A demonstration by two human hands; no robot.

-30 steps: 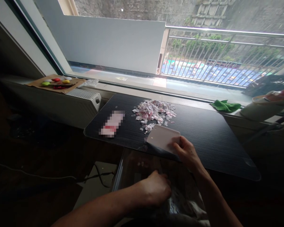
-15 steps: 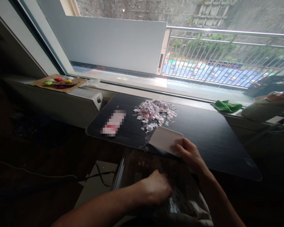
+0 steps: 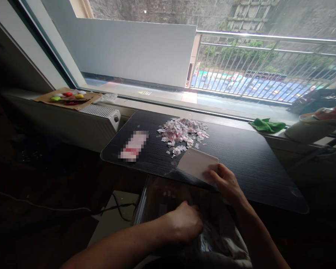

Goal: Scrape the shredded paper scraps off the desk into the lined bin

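My right hand (image 3: 226, 181) grips a flat white plastic scraper (image 3: 197, 164) by its right end. The scraper lies low over the near edge of the dark tabletop (image 3: 240, 160), just in front of a heap of small torn paper scraps (image 3: 182, 132). My left hand (image 3: 186, 222) is closed in a fist below the table edge, on what looks like a clear plastic bag (image 3: 205, 239); its fingertips are hidden. Left of the heap lies a pinkish-white strip (image 3: 134, 145), blurred by pixelation.
On the sill, a green cloth (image 3: 268, 126) lies by a pale container (image 3: 305, 129) with a person's hand at it. A radiator (image 3: 100, 112) stands left, near a brown board (image 3: 44, 98) with colourful items. Below are a white panel (image 3: 120, 220) and cables.
My right hand and the scraper have shifted very slightly right. The few scraps at the table's near edge, left of the scraper, have mostly gone from there. My left hand stays put.
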